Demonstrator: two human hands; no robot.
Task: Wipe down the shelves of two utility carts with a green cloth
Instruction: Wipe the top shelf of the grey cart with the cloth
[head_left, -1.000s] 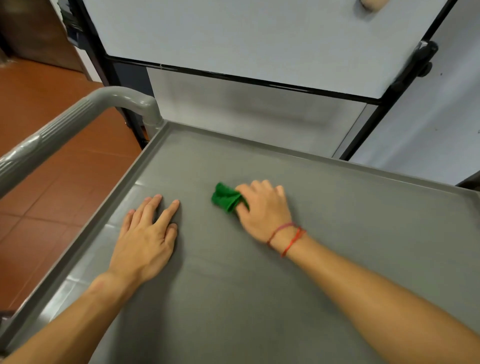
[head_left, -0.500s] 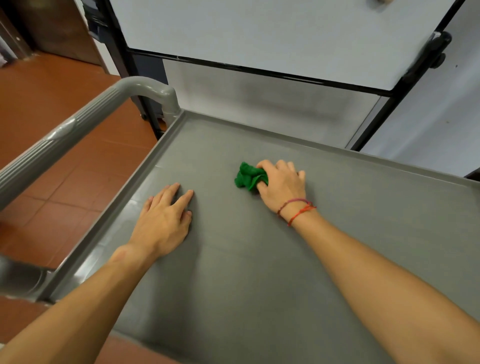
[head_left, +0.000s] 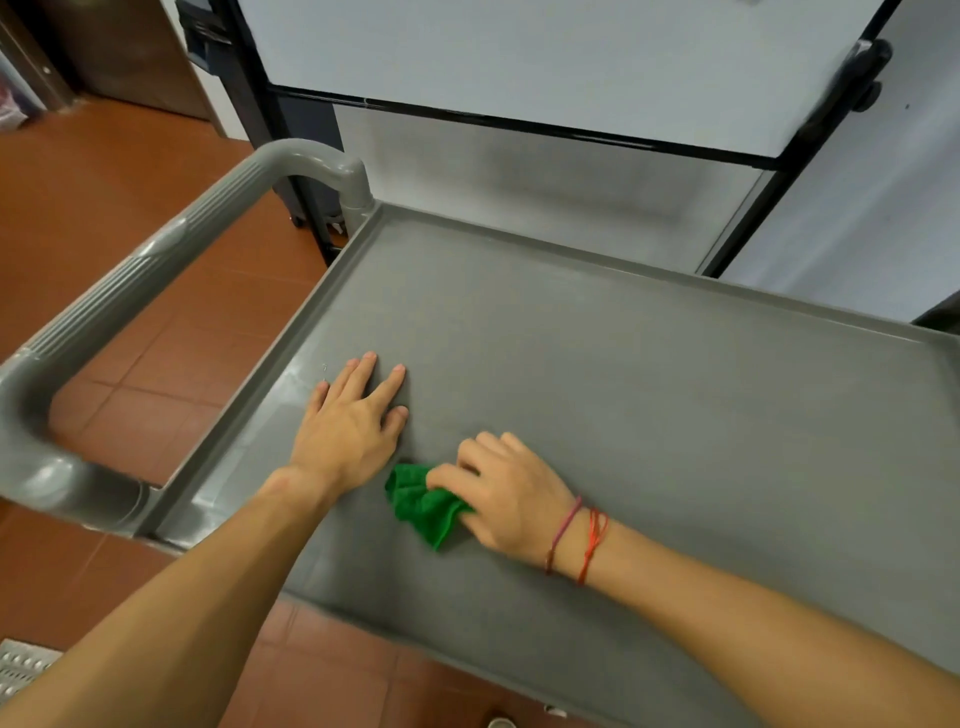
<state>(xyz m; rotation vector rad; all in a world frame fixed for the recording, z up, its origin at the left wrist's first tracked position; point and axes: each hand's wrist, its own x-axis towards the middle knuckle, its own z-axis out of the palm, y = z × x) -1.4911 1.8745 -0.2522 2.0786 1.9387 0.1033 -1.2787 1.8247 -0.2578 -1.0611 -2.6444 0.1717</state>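
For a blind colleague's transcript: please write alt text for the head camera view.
A person's right hand grips a bunched green cloth against a grey cart shelf, near its front edge. The left hand lies flat on the shelf just beside it; the cart's handle is at left.

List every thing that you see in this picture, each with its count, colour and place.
cloth: one, green, bunched on the shelf under the right hand.
cart shelf: one, grey, middle of view.
cart handle: one, grey, left end of the shelf.
floor tiles: many, red-brown, left and bottom.
panels: two, white, black-framed, behind the cart.
wrist strings: few, red, right wrist.
left hand: one, flat on the shelf beside the cloth.
right hand: one, gripping the cloth.
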